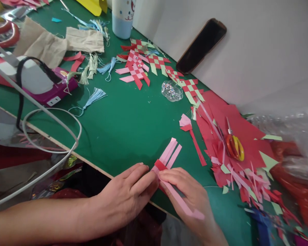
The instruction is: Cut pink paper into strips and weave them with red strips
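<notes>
Both my hands work on a small weave of pink paper strips crossed by a red strip on the green mat. My left hand presses its fingertips together on the near end of the strips. My right hand pinches the same strips from the right, and a long pink strip runs across its back. The far ends of the pink strips lie flat on the mat.
Red paper sheets and scraps with orange-handled scissors lie to the right. Finished red, pink and green woven pieces, a dish of googly eyes, tassels, a phone, a cup and a glue gun with cables lie beyond.
</notes>
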`<state>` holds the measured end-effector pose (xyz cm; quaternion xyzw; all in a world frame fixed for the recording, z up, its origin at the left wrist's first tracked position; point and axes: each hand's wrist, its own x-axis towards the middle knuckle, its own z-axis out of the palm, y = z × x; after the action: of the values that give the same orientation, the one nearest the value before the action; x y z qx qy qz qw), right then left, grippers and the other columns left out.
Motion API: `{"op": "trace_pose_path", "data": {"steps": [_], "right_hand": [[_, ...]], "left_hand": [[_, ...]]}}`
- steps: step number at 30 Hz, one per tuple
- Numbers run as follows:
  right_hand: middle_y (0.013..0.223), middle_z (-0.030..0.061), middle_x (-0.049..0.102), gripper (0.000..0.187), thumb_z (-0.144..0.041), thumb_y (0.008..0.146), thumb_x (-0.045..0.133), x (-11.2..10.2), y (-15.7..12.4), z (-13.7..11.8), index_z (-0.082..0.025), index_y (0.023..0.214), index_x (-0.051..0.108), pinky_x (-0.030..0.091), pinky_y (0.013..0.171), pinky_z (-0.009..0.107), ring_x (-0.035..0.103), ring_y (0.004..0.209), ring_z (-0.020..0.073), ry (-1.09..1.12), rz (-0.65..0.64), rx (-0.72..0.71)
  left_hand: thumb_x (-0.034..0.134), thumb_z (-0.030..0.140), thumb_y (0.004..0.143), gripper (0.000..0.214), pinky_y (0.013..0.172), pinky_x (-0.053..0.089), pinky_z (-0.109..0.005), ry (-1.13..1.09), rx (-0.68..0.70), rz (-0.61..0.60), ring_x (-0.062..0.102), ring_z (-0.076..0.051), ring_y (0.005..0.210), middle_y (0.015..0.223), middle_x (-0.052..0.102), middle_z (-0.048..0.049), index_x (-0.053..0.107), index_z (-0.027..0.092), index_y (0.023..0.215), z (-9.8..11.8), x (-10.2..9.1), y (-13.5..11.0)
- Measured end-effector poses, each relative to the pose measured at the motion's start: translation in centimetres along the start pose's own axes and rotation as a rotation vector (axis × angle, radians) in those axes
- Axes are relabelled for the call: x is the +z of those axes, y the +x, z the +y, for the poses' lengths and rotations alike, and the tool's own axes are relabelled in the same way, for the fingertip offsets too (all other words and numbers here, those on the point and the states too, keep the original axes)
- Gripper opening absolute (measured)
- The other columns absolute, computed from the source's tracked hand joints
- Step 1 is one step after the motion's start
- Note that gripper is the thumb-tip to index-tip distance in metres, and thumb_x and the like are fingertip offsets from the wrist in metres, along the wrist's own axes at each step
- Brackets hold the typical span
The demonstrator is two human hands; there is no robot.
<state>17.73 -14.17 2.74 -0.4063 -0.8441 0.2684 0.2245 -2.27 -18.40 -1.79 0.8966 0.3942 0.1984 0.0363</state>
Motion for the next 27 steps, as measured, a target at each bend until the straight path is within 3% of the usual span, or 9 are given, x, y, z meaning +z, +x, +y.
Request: {"op": "trace_pose_path", "data": {"steps": [5,9,12,16,27], "right_hand": [[0.099,0.0026,0.074,0.022,-0.007,0.087,0.062,-0.2,-0.4,0.5,-0.024,0.101,0.064,0.055,0.085,0.032,0.069,0.093,0.0169,0.061,-0.053,-0.029],[0.105,0.0053,0.071,0.028,-0.009,0.094,0.048,-0.5,-0.7,1.6,-0.025,0.111,0.064,0.055,0.087,0.035,0.066,0.102,0.0194,0.058,-0.062,0.098],[0.11,0.0071,0.069,0.032,-0.012,0.096,0.041,-0.5,-0.4,2.2,-0.025,0.114,0.063,0.053,0.089,0.038,0.063,0.104,0.0213,-0.08,0.0,0.169],[0.107,0.0081,0.068,0.032,-0.014,0.097,0.039,0.3,0.6,2.2,-0.023,0.115,0.064,0.052,0.086,0.041,0.06,0.1,0.0225,-0.213,-0.006,0.13],[0.1,0.0077,0.067,0.028,-0.011,0.095,0.045,0.7,0.8,1.4,-0.021,0.111,0.066,0.051,0.084,0.038,0.059,0.097,0.0217,-0.194,-0.094,0.08]], "left_hand": [[0.052,0.018,0.095,0.037,0.109,0.045,-0.04,-0.014,0.009,-0.006,0.052,-0.026,0.119,0.137,0.046,-0.011,0.057,0.012,0.13,0.1,0.6,-0.7],[0.061,0.024,0.092,0.024,0.111,0.043,-0.042,-0.058,0.042,-0.037,0.051,-0.028,0.12,0.132,0.05,-0.0089,0.066,0.015,0.114,-0.1,0.5,-0.6],[0.063,0.025,0.091,0.019,0.11,0.043,-0.044,-0.077,0.049,-0.04,0.052,-0.028,0.118,0.13,0.051,-0.0086,0.067,0.016,0.107,-0.3,0.5,-0.5],[0.062,0.023,0.091,0.02,0.109,0.044,-0.044,-0.063,0.036,-0.019,0.052,-0.028,0.119,0.13,0.052,-0.0074,0.067,0.017,0.109,-0.3,0.6,-0.5],[0.058,0.016,0.09,0.026,0.109,0.046,-0.044,-0.056,0.042,-0.015,0.053,-0.029,0.118,0.13,0.05,-0.0099,0.064,0.013,0.115,-0.2,0.6,-0.5]]}}
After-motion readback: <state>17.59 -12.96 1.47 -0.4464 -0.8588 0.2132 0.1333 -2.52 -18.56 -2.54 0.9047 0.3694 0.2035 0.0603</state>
